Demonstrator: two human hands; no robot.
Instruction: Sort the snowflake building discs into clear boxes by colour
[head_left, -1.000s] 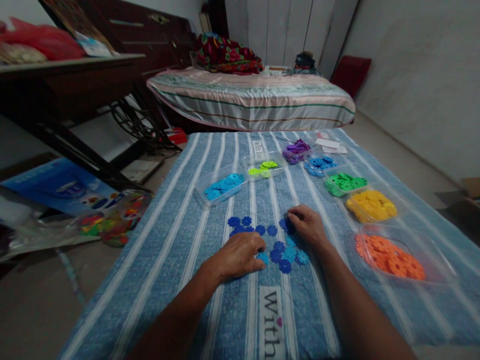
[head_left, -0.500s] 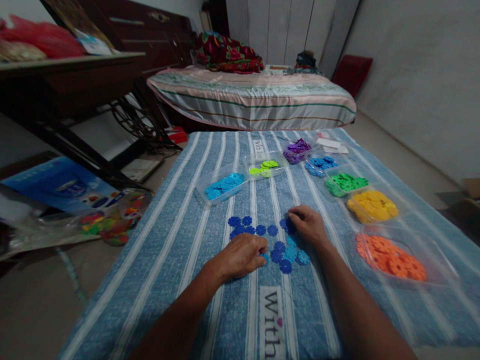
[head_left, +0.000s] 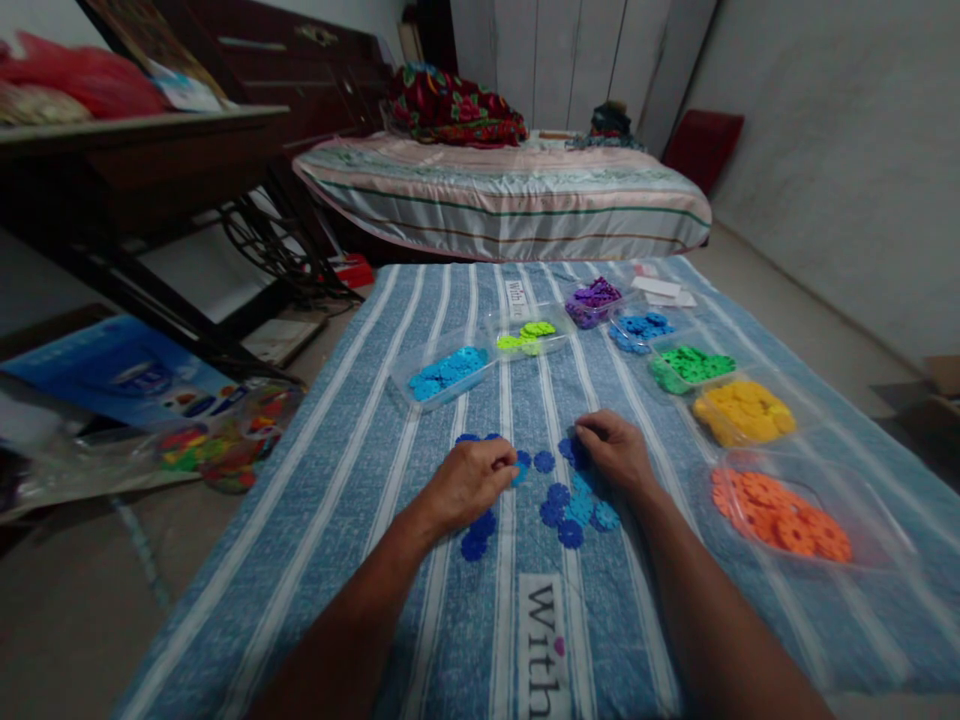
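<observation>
- Light blue disc (head_left: 520, 474) is pinched by the left hand (head_left: 466, 484) between thumb and fingers; partly covered by fingertips
- Right hand (head_left: 619, 452) is rested with fingers curled, just beside dark blue discs (head_left: 567, 449); whether one is gripped cannot be told
- More dark blue discs are partly hidden behind the left hand, so no count can be made
- Loose light blue discs (head_left: 580, 508) are overlapped with dark blue ones on the cloth (head_left: 390, 450), between the forearms; both forearms are cut off at the lower edge
- "With" can be read sideways on the cloth, pink heart (head_left: 559, 647) printed beside it; repeated smaller at the far end, letters after it unclear
- Lettering on the blue box (head_left: 112, 365), on the floor at left, is too blurred to be read
- Tubs (head_left: 874, 525) are made of clear plastic, rims hard to trace
- Orange discs (head_left: 780, 520) are seen flat and round, with holes; purple pieces (head_left: 592, 302) are heaped, shapes hard to make out
- Cloth is striped white on mottled blue, slightly creased
</observation>
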